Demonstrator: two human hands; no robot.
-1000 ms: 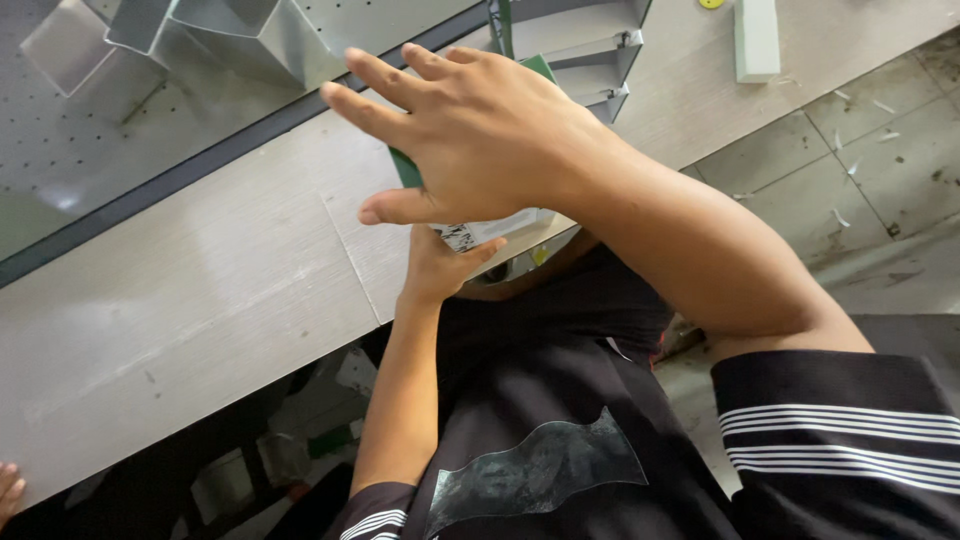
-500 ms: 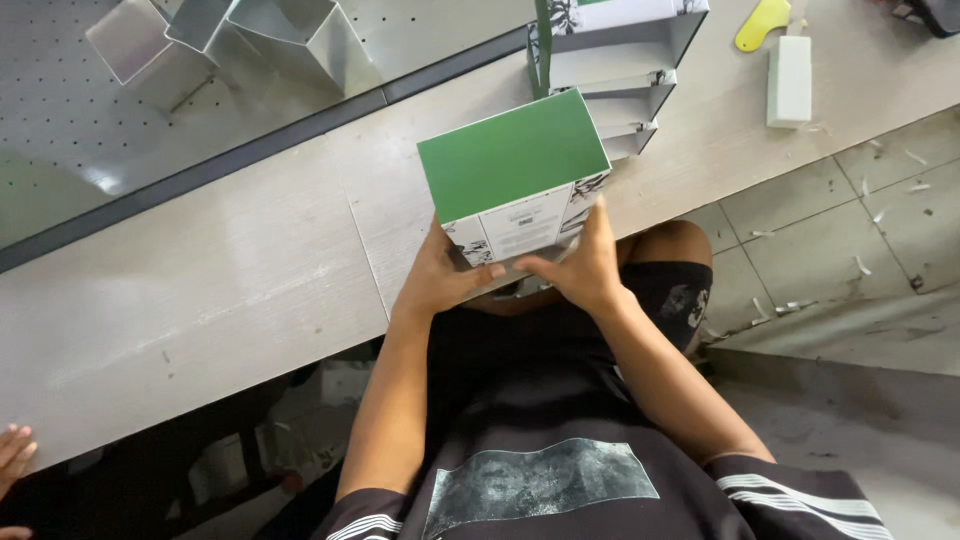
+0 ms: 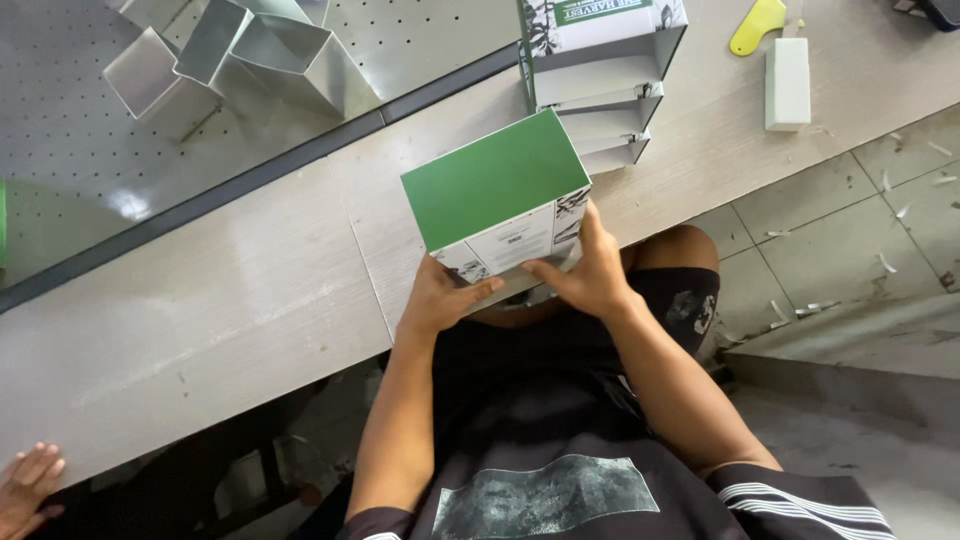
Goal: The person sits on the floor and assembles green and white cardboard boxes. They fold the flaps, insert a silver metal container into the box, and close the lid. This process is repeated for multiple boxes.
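A cardboard box (image 3: 497,178) with a plain green top face and white printed sides is held over the near edge of the pale wooden bench (image 3: 200,310). My left hand (image 3: 440,298) grips its lower left corner from below. My right hand (image 3: 588,272) holds the lower right side, thumb laid across the white end panel. Both forearms run down toward my dark shirt.
A stack of flat-folded white boxes (image 3: 600,90) lies just behind. A white block (image 3: 787,82) and a yellow tool (image 3: 757,24) sit at the far right. Open metal forms (image 3: 230,60) rest on a perforated sheet. Another person's hand (image 3: 25,485) shows at bottom left.
One second ago my right hand was spread over the box, covering it. It dropped to the box's right side, and the green top now faces up, held by both hands.
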